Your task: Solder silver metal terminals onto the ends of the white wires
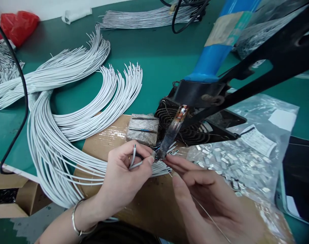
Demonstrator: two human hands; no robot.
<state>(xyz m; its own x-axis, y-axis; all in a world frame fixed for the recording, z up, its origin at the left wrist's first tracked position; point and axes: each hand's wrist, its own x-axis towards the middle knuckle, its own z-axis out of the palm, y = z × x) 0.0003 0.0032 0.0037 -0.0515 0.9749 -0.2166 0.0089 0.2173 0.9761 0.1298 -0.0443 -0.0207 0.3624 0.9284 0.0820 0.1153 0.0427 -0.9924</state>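
Since white wire (135, 165) is springy, the left hand (124, 176) clamps it near its bared end (134, 150); the right hand (207, 203) pinches a fine strand (207, 212).

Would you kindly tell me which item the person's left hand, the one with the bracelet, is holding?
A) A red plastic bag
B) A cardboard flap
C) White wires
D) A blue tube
C. The left hand pinches white wires between its fingers.
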